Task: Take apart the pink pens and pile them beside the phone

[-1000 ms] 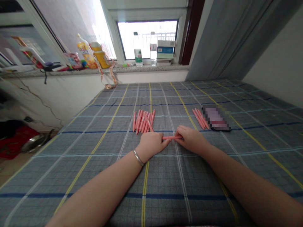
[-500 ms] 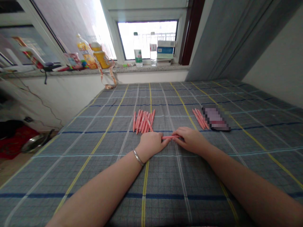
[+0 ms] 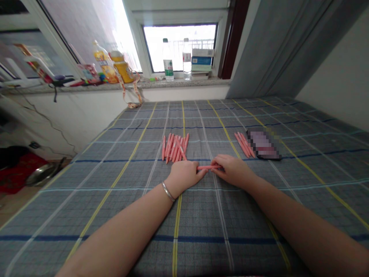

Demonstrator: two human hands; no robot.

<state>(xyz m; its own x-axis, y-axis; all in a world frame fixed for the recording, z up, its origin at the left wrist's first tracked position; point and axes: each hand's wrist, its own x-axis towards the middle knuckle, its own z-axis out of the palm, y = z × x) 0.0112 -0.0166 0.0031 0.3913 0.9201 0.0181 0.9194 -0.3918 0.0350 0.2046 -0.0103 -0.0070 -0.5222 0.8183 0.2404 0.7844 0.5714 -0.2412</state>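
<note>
Both my hands rest on a grey plaid sheet (image 3: 201,215) and pinch one pink pen (image 3: 206,167) that lies crosswise between them. My left hand (image 3: 184,175), with a silver bangle at the wrist, is closed on the pen's left end. My right hand (image 3: 233,169) is closed on its right end. Just beyond my left hand lies a heap of several pink pens (image 3: 174,147). A smaller group of pink pens (image 3: 244,144) lies farther right, beside a blurred dark flat object (image 3: 263,144).
A windowsill at the back holds two water bottles (image 3: 167,60), a stack of boxes (image 3: 201,63), orange drink bottles (image 3: 122,67) and a hanging strap. The floor on the left holds a red cloth (image 3: 17,171) and cables. A grey curtain (image 3: 276,50) hangs at the right.
Almost nothing: my right hand has slid a little left along the pen, so less of the pen shows between my hands.
</note>
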